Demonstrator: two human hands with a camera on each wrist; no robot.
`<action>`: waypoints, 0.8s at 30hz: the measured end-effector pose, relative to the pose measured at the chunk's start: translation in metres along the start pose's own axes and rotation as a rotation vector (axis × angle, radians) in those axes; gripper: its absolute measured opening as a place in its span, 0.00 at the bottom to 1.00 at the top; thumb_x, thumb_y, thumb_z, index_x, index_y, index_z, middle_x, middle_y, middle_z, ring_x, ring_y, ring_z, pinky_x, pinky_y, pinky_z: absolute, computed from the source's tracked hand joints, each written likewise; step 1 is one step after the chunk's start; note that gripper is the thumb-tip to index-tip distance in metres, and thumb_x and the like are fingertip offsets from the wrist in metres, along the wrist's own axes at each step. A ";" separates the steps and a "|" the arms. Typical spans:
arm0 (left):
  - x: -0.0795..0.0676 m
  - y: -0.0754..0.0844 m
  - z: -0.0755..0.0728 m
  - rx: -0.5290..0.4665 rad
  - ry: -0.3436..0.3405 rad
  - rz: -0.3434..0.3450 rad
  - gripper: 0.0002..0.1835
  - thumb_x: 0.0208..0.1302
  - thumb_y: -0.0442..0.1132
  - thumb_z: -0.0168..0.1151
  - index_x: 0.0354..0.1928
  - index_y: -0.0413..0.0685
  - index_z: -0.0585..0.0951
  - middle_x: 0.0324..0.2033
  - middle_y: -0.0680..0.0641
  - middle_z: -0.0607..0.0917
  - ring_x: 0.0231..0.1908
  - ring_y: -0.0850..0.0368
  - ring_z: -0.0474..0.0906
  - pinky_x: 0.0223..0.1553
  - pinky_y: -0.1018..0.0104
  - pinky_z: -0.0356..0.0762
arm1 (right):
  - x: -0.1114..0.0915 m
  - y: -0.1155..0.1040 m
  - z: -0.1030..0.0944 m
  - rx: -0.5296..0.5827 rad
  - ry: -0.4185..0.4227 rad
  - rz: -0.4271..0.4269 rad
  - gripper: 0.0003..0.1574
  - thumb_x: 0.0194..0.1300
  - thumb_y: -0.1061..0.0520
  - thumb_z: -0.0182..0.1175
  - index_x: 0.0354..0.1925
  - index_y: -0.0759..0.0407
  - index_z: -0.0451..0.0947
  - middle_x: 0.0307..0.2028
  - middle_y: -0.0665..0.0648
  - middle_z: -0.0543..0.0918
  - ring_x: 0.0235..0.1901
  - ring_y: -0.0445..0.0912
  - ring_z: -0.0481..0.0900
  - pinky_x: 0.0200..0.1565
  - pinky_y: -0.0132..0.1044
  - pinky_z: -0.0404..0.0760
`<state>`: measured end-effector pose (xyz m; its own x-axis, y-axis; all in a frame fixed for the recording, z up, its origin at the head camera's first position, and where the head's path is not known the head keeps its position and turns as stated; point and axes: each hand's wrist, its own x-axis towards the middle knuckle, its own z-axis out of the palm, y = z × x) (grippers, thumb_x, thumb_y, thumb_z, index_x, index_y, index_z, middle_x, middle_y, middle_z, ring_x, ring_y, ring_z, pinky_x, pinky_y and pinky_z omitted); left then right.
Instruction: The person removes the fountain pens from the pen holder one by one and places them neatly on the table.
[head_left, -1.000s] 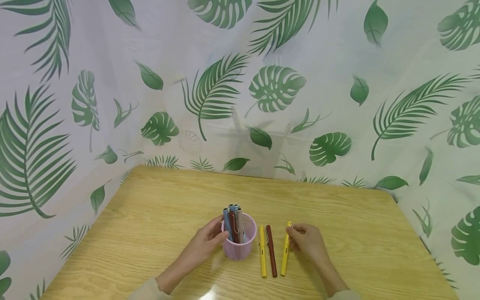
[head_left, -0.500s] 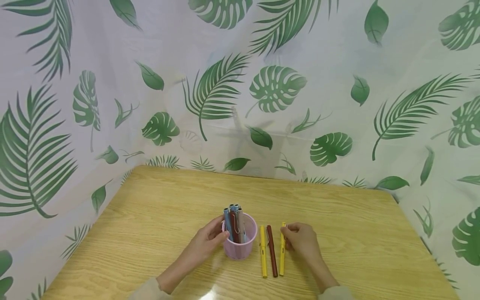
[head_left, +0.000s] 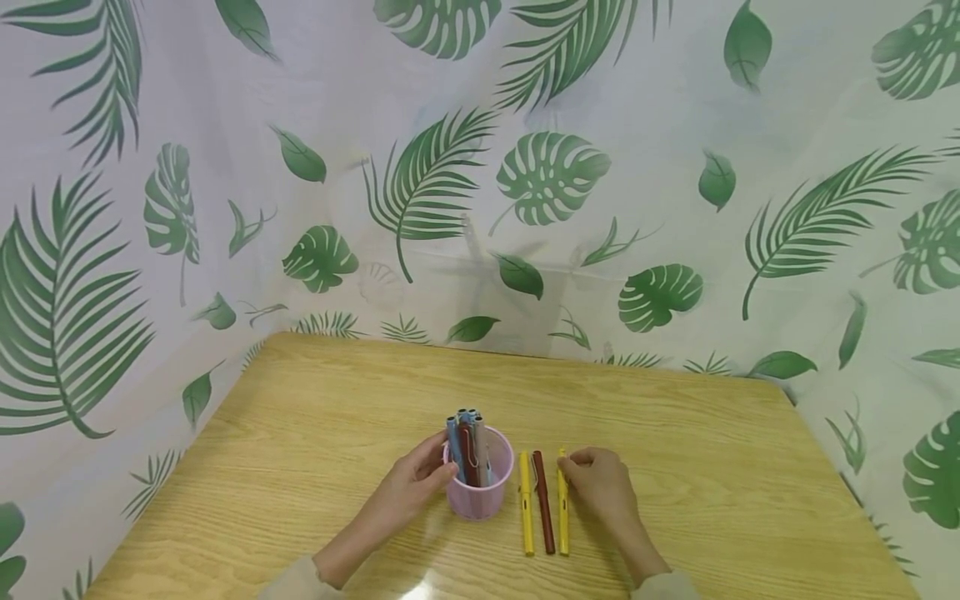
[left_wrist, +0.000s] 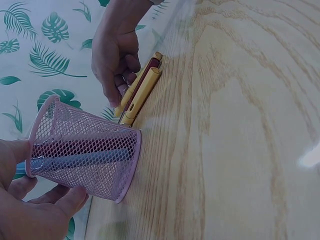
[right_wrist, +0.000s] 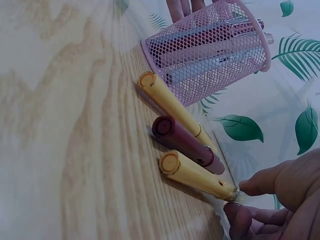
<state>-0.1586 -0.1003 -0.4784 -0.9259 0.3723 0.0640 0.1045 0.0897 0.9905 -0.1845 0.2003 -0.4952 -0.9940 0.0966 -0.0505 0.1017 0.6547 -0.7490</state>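
My left hand (head_left: 408, 485) grips the side of a pink mesh pen holder (head_left: 477, 502), thumb near its rim. Blue, dark red and greyish pens (head_left: 469, 454) stand in that holder, leaning toward the hand. To its right lie a yellow pen (head_left: 527, 521) and a dark red pen (head_left: 545, 512), side by side. With thumb and fingers, my right hand (head_left: 602, 483) pinches the far end of another yellow pen (right_wrist: 195, 175), which lies along the table just right of the dark red one. In the right wrist view, the fingertips partly cover that end.
The wood-grain table (head_left: 360, 392) extends around both hands. Behind it and at its sides hangs a white sheet with green leaf prints (head_left: 555, 175). Light glares off the table's front (head_left: 416, 590).
My right hand has moved left, bringing the right-hand yellow pen close to the dark red one and turning it nearly straight. The left hand and the pen holder stay put.
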 end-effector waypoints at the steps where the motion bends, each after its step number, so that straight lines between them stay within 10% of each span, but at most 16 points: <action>1: 0.000 0.000 0.000 0.000 -0.001 -0.001 0.33 0.80 0.40 0.56 0.78 0.35 0.59 0.68 0.27 0.71 0.69 0.32 0.68 0.69 0.47 0.70 | 0.000 0.000 0.000 -0.004 0.000 0.004 0.18 0.72 0.53 0.64 0.42 0.70 0.86 0.33 0.56 0.88 0.35 0.51 0.86 0.37 0.48 0.86; 24: 0.000 0.000 0.001 0.004 0.002 0.005 0.32 0.79 0.39 0.57 0.78 0.35 0.60 0.67 0.27 0.73 0.68 0.33 0.71 0.68 0.47 0.71 | -0.007 -0.014 0.000 0.179 0.050 -0.010 0.19 0.75 0.56 0.60 0.52 0.72 0.83 0.40 0.62 0.89 0.39 0.53 0.88 0.37 0.36 0.85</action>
<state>-0.1581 -0.0998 -0.4782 -0.9262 0.3706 0.0695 0.1110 0.0917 0.9896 -0.1788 0.1906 -0.4846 -0.9914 0.1305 -0.0132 0.0789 0.5128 -0.8549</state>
